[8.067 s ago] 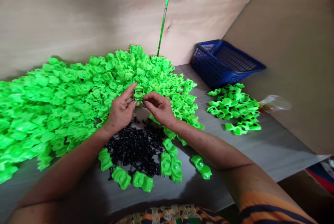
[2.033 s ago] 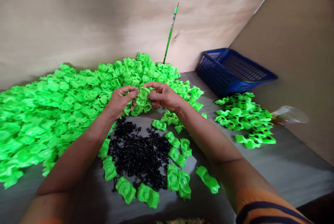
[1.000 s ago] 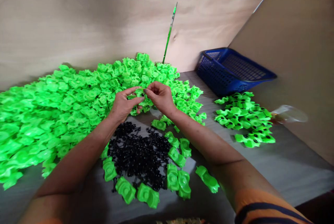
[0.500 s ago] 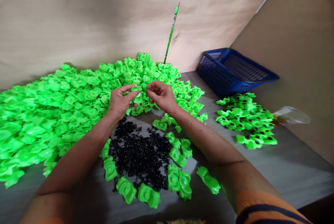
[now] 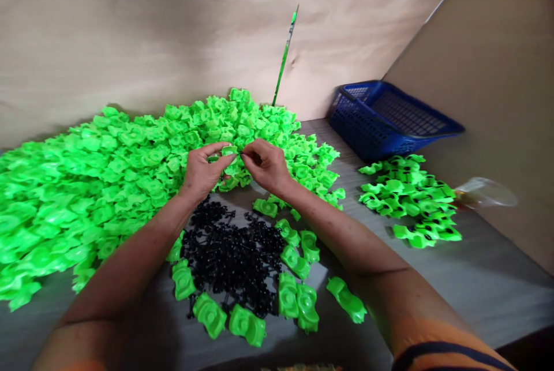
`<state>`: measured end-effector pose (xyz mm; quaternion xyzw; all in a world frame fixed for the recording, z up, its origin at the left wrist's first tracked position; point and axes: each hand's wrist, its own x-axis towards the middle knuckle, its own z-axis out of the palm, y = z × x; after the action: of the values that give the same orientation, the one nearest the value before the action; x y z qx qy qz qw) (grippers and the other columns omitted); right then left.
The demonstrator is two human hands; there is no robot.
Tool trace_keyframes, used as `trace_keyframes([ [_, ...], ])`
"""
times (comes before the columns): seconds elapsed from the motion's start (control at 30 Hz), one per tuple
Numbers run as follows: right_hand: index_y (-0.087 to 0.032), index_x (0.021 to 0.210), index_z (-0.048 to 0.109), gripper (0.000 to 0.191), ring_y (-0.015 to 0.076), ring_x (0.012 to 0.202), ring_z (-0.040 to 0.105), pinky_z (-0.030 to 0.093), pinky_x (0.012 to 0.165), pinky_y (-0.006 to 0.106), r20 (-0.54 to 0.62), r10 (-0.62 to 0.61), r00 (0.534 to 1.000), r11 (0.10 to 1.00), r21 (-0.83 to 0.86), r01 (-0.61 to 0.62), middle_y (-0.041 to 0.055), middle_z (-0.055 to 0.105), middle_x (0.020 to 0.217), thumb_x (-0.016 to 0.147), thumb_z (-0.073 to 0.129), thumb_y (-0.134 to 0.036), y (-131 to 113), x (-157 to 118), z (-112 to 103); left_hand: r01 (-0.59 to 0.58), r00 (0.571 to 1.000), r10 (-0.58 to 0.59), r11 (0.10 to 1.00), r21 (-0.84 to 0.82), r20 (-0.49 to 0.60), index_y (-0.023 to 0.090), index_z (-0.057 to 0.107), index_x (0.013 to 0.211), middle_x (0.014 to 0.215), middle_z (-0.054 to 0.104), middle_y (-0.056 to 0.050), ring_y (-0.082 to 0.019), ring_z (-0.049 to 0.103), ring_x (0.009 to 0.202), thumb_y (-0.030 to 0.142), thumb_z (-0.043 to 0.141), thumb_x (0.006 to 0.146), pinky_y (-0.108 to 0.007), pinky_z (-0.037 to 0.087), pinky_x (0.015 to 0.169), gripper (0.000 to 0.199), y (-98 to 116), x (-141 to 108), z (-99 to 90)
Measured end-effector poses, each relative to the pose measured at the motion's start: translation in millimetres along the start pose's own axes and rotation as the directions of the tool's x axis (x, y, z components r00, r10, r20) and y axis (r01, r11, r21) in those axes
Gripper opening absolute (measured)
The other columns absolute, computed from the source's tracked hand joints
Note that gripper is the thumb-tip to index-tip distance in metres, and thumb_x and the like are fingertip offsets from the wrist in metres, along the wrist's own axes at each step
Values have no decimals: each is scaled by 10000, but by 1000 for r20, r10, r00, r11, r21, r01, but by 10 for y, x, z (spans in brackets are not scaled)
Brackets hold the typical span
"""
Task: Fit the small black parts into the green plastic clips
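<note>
Between thumb and fingers, my left hand [image 5: 203, 169] pinches a green plastic part [image 5: 228, 153], held above the table near the front of the big pile. My right hand [image 5: 266, 166] is closed in a pinch just to its right, with a small black piece [image 5: 241, 153] showing at the fingertips, close against the green part. Whether the two touch I cannot tell. Below the hands lies a heap of small black plastic pieces [image 5: 236, 261]. Several loose green parts [image 5: 209, 314] lie around that heap.
A large pile of green parts [image 5: 108, 180] spreads across the left and back. At right stands a blue plastic basket [image 5: 367, 128], with green parts bearing black pieces [image 5: 411, 198] before it. A clear plastic item [image 5: 487, 192] lies beside them. A thin green-marked stick [image 5: 283, 59] rises behind the pile.
The fingertips of my right hand have come closer to the green part, and a black piece now shows between them. My left hand has tilted the green part slightly.
</note>
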<state>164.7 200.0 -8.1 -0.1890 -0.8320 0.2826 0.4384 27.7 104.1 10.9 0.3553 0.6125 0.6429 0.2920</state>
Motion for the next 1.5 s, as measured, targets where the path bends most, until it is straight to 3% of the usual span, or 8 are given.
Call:
trace_keyframes([
  [0.13,-222,734,537,137,133,648,473,389,650,270,-29,-32,999,999,-27,31,-15,523,683,863,544,-177,5,7,-8,-8,998,10,1000,-26,65,131,803,1065,775,667,13,-115,599,462,351,842,623,-218,438,369,495,0,2,-6],
  [0.27,-229,702,512,142,135,645,471,383,644,271,-50,36,998,999,-22,-37,-24,505,641,830,555,-184,-29,25,-23,-7,989,13,999,-41,146,136,785,1160,760,654,15,-147,649,560,322,833,592,-203,443,388,600,-8,10,-13],
  [0.47,-227,695,526,120,114,585,431,359,600,259,-7,154,988,983,106,-152,-44,480,599,811,556,-217,-107,6,5,1,997,-1,1000,-6,77,147,815,1137,848,676,8,-80,548,508,229,796,566,-193,438,385,577,-26,22,-7],
  [0.7,-228,697,530,136,124,619,453,374,622,263,-39,122,992,990,75,-119,-34,497,613,825,572,-212,-142,-27,46,-30,993,26,999,38,113,166,830,1144,889,662,10,-29,461,464,210,757,589,-182,445,387,561,-52,-3,-9],
  [1.2,-227,688,518,166,130,641,472,394,658,274,-67,105,992,993,54,-102,-33,507,630,827,580,-162,-161,-18,13,-59,990,54,998,34,134,176,841,1103,891,649,-6,-77,497,535,290,788,580,-204,439,393,537,-67,9,-35],
  [1.33,-225,689,521,165,129,638,465,391,642,268,-61,135,989,989,74,-130,-34,499,623,837,582,-184,-152,-16,19,-99,979,94,995,23,182,189,844,1071,823,665,-11,-106,504,593,370,813,664,-202,435,453,446,-75,25,-59],
  [1.5,-223,689,519,182,124,625,456,390,642,269,-70,114,991,990,91,-107,-34,505,637,854,588,-189,-140,-26,24,-156,973,144,987,50,181,186,838,1048,812,708,-33,-178,611,749,475,792,758,-249,515,616,411,-82,27,-62],
])
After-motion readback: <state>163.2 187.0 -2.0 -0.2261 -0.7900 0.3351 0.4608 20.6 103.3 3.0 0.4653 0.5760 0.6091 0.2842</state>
